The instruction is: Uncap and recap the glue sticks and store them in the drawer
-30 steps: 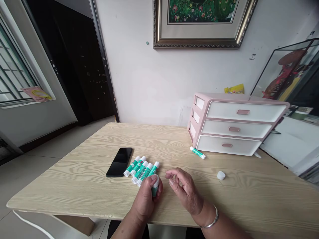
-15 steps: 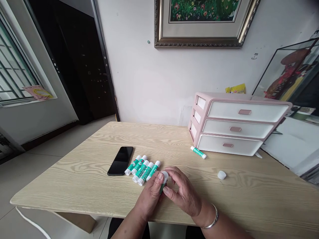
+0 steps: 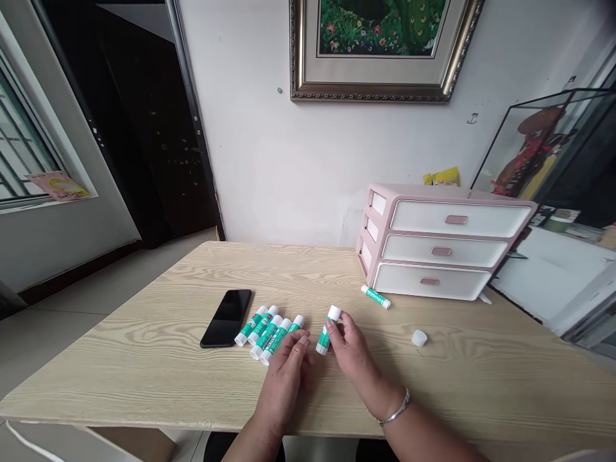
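Slantwise, a green-and-white tube (image 3: 325, 339) sat pinched between the thumb and fingers of the right hand (image 3: 353, 353), over the near part of the surface (image 3: 158, 372). The left hand (image 3: 283, 372) held its thumb close to its fingers; whether it gripped anything, one could not tell. Five similar tubes (image 3: 266, 337) lay just beyond it, beside a black phone (image 3: 226, 319).

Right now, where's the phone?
In the head view, the phone lies on the left half of the table, just left of the five glue sticks, farther out than the left hand.
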The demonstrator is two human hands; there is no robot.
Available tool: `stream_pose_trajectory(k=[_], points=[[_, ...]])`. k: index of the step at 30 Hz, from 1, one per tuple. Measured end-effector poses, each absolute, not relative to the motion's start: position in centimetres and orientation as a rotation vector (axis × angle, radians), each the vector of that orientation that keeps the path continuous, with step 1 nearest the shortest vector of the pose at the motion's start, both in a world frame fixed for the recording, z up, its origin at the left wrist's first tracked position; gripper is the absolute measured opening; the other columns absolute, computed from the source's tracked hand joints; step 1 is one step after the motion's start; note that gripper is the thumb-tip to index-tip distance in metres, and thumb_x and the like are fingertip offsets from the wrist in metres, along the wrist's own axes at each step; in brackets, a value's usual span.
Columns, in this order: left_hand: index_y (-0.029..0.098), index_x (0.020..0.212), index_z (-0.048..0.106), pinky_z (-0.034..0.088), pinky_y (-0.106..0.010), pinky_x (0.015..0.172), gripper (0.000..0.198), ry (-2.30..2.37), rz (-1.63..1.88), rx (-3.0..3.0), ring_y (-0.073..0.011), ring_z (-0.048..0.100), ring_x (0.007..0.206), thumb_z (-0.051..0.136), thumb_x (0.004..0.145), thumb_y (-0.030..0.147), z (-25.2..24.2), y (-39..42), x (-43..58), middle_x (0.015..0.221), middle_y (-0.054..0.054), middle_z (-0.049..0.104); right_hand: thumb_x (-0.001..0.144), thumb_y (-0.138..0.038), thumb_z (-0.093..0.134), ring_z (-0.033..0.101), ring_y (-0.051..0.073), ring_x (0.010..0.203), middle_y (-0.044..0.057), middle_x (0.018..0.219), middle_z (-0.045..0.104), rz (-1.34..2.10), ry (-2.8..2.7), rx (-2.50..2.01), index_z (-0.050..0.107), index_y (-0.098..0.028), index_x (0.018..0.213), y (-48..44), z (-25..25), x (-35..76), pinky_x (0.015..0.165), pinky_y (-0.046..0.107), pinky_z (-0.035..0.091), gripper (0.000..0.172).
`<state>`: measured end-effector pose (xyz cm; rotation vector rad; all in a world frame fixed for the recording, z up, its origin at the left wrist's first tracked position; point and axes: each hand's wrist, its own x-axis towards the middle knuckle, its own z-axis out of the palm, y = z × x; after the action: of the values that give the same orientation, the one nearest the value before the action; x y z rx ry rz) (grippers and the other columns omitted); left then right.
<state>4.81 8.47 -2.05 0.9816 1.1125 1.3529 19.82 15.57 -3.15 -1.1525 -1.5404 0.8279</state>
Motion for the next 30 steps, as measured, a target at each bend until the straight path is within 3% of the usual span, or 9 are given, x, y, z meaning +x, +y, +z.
stream_pose_trajectory(k=[3, 7, 15, 19, 24, 30], points=[[0.021, 0.103, 0.065, 0.035, -0.024, 0.048, 0.033, 1.049, 1.349, 0.944, -0.0131, 0.051, 0.061, 0.063, 0.092, 0.052, -2.4, 8.8, 4.6, 0.085, -0.001, 0.063, 0.093, -0.054, 0.057, 0.066, 0.021, 0.065, 0.002, 0.074, 0.071, 0.697, -1.611, -1.307, 0.062, -0.021, 0.117, 16.1, -4.1, 19.5, 0.056, 0.028, 0.048, 0.041], [0.022, 0.096, 0.065, 0.034, -0.025, 0.049, 0.027, 0.992, 1.355, 0.929, -0.0126, 0.048, 0.056, 0.066, 0.091, 0.048, -2.6, 9.0, 4.4, 0.078, 0.001, 0.063, 0.092, -0.045, 0.064, 0.068, 0.024, 0.072, 0.005, 0.081, 0.074, 0.483, -1.777, -1.407, 0.058, -0.019, 0.138, 15.6, -4.1, 19.2, 0.063, 0.031, 0.047, 0.053], [0.02, 0.096, 0.068, 0.036, -0.024, 0.053, 0.028, 1.007, 1.341, 0.963, -0.0128, 0.048, 0.057, 0.066, 0.09, 0.047, -2.1, 8.9, 4.5, 0.069, 0.003, 0.06, 0.096, -0.033, 0.061, 0.072, 0.022, 0.086, 0.005, 0.092, 0.078, 0.509, -1.895, -1.161, 0.076, -0.026, 0.113, 14.8, -3.5, 19.0, 0.077, 0.033, 0.054, 0.024], [0.018, 0.101, 0.068, 0.037, -0.024, 0.054, 0.03, 1.047, 1.315, 0.976, -0.0126, 0.048, 0.058, 0.068, 0.089, 0.046, -2.0, 8.9, 4.4, 0.067, 0.003, 0.061, 0.099, -0.027, 0.054, 0.071, 0.023, 0.102, 0.007, 0.108, 0.078, 0.307, -1.853, -1.254, 0.076, -0.024, 0.111, 16.3, -4.4, 20.1, 0.092, 0.036, 0.054, 0.025], [0.019, 0.096, 0.068, 0.034, -0.024, 0.053, 0.028, 1.009, 1.302, 1.017, -0.0116, 0.045, 0.054, 0.067, 0.09, 0.046, -2.7, 9.0, 4.3, 0.065, 0.003, 0.061, 0.098, -0.02, 0.051, 0.061, 0.026, 0.123, 0.013, 0.124, 0.072, 0.123, -1.76, -1.469, 0.071, -0.019, 0.123, 19.5, -3.7, 24.1, 0.111, 0.042, 0.042, 0.032], [0.019, 0.081, 0.065, 0.034, -0.024, 0.052, 0.031, 0.962, 1.295, 1.019, -0.012, 0.046, 0.054, 0.068, 0.086, 0.049, -2.2, 8.8, 4.5, 0.061, 0.002, 0.059, 0.096, -0.012, 0.049, 0.062, 0.029, 0.116, 0.019, 0.118, 0.071, 0.068, -1.649, -1.751, 0.069, -0.016, 0.125, 22.2, -1.9, 28.2, 0.107, 0.041, 0.039, 0.035]])
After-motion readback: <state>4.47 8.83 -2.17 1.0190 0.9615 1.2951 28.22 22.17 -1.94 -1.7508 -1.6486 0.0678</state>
